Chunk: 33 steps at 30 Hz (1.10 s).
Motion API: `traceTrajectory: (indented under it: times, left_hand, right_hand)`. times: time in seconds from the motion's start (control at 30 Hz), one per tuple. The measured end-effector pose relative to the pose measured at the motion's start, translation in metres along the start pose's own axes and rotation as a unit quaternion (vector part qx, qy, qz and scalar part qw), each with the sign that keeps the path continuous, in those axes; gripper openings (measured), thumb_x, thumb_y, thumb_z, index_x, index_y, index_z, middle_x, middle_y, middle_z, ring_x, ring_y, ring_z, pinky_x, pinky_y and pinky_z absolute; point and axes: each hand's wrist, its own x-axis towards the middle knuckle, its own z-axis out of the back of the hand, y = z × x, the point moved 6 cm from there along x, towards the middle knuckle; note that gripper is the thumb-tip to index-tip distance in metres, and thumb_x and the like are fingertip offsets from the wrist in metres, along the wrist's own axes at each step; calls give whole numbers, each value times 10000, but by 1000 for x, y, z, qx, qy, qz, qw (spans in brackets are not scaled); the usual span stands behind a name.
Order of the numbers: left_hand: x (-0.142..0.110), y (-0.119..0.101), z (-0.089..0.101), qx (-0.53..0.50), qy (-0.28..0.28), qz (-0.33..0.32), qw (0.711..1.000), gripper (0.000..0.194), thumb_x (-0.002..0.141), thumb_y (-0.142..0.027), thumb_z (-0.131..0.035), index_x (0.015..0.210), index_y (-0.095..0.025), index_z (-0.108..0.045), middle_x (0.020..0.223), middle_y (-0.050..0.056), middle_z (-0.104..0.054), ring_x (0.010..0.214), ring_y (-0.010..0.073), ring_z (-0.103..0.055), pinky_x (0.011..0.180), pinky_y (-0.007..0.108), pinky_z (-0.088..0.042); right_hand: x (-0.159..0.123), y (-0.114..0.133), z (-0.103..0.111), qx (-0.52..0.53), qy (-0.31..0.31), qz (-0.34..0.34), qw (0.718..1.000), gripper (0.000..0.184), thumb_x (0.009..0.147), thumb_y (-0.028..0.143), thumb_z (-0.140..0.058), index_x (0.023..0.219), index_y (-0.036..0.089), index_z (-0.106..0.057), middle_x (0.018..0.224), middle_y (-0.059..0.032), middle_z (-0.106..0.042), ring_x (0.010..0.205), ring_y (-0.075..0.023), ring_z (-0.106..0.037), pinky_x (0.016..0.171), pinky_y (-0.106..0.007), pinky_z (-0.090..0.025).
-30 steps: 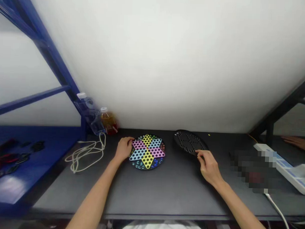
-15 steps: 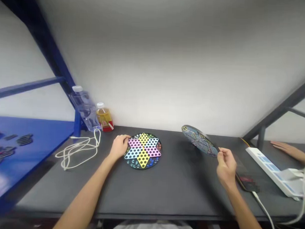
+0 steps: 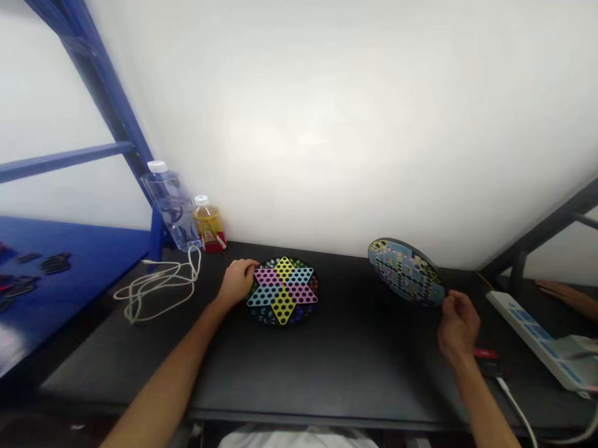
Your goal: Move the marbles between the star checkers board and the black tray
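Disc [image 3: 406,272] | tilted | light-blue face, yellow-and-black patterning | dark rim

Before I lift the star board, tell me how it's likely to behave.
The star board is probably stiff: it lies flat, its round edge showing no sag. The small coloured pieces around the star might slide or roll if it tilts, though I can't tell whether they're loose.

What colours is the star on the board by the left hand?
The star is yellow, pink and light blue; head view.
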Motion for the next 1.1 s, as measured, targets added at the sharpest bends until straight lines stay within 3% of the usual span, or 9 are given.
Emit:
traceTrajectory:
  times: [0.17, 0.37, 0.5, 0.63, 0.77, 0.9, 1.0, 1.1]
  left_hand:
    - [0, 2, -1, 0, -7, -4, 1000, 318, 911, -259, -393, 992, -200, -695, 1000, 67, -705, 952, 247, -602, 895, 385, -453]
    - [0, 3, -1, -4, -7, -3, 1000, 314, 911, -259, -398, 987, -202, -697, 989, 67, -705, 947, 244, -604, 888, 384, -456]
    - [0, 2, 0, -6, -11, -5, 1000, 307, 907, -263, -407, 985, -204, -699, 979, 68, -705, 939, 244, -605, 886, 385, -456]
    - [0, 2, 0, -7, -9, -2, 1000, 306, 908, -267, -407, 972, -202, -699, 965, 68, -706, 932, 245, -606, 879, 383, -460]
    - [0, 0, 1, -8, -8, 2, 1000, 298, 902, -257, -413, 969, -206, -698, 967, 66, -706, 944, 239, -607, 895, 379, -458]
    - [-2, -4, 3, -8, -12, 9, 1000, 294, 895, -238, -416, 971, -202, -698, 964, 67, -703, 931, 236, -606, 889, 387, -460]
    - [-4, -6, 3, -10, -12, 12, 1000, 285, 892, -229, -422, 970, -201, -694, 950, 69, -699, 915, 232, -604, 872, 383, -466]
    - [-5, -6, 2, -15, -15, 11, 1000, 281, 894, -217, -419, 970, -200, -689, 948, 71, -694, 928, 232, -601, 887, 386, -461]
  right_hand:
    - [2, -6, 2, 30, -37, -14, 999, 379, 779, 481, -633, 976, 161, -589, 804, 10, -521, 712, -127, -474, 714, -279, -393]
    - [-8, 12, -1, -42, -6, 21, 999, 341, 846, 472, -561, 999, 167, -581, 837, -15, -559, 767, -161, -530, 756, -318, -424]
    - [-31, 41, -27, -147, 105, 129, 975, 221, 914, 378, -482, 980, 186, -568, 975, -79, -627, 908, -222, -585, 857, -386, -437]
    - [-59, 49, -66, -218, 275, 247, 903, 155, 933, 288, -435, 908, 215, -569, 1012, -103, -636, 988, -251, -577, 900, -414, -444]
    - [-77, 38, -88, -260, 395, 272, 838, 193, 942, 217, -387, 898, 220, -574, 1028, -104, -634, 999, -256, -568, 888, -422, -453]
    - [-84, 40, -95, -285, 420, 288, 812, 165, 932, 225, -421, 891, 210, -579, 1037, -108, -630, 988, -261, -561, 880, -429, -443]
    - [-85, 49, -109, -291, 404, 293, 816, 122, 919, 258, -472, 874, 207, -573, 971, -100, -634, 953, -262, -554, 865, -425, -439]
    - [-92, 62, -136, -274, 403, 289, 824, 127, 927, 241, -456, 871, 207, -565, 919, -90, -629, 919, -253, -547, 846, -408, -442]
